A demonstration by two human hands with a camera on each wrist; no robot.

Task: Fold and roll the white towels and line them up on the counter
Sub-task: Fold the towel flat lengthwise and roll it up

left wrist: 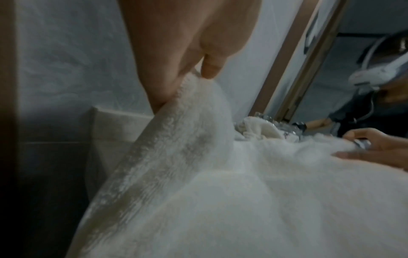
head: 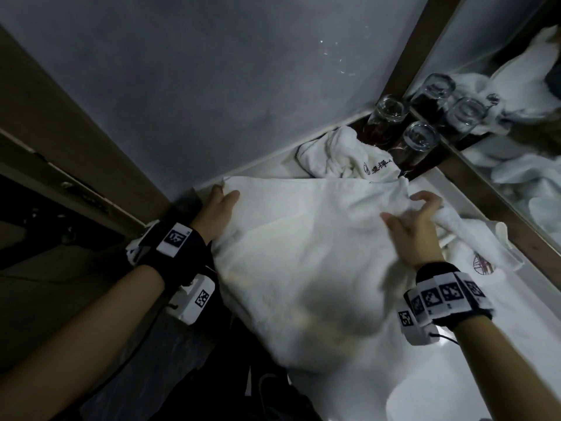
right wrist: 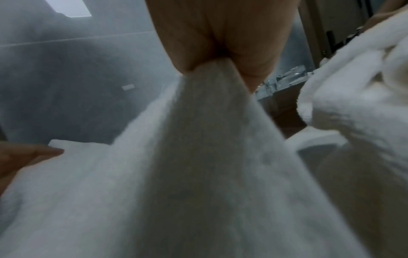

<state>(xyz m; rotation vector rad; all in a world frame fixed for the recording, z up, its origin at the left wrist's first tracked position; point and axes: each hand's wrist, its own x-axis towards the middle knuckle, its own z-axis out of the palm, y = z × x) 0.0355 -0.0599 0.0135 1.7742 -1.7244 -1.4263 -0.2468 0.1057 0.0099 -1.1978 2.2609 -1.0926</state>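
Observation:
A large white towel (head: 303,253) is stretched above the white counter (head: 522,344), held up by two corners. My left hand (head: 221,202) pinches its far left corner near the wall; the pinch shows close up in the left wrist view (left wrist: 187,76). My right hand (head: 416,214) pinches the far right corner, seen close up in the right wrist view (right wrist: 212,68). The towel's lower part (head: 303,344) hangs down over the counter's front edge. A crumpled white towel with dark lettering (head: 343,156) lies behind it. Another towel with a red emblem (head: 482,253) lies to the right.
Two upturned drinking glasses (head: 416,144) stand on a dark tray in the back corner, right behind the crumpled towel. A framed mirror (head: 516,101) runs along the right side. A grey wall (head: 212,86) closes the back, with a wooden door frame (head: 45,123) at left.

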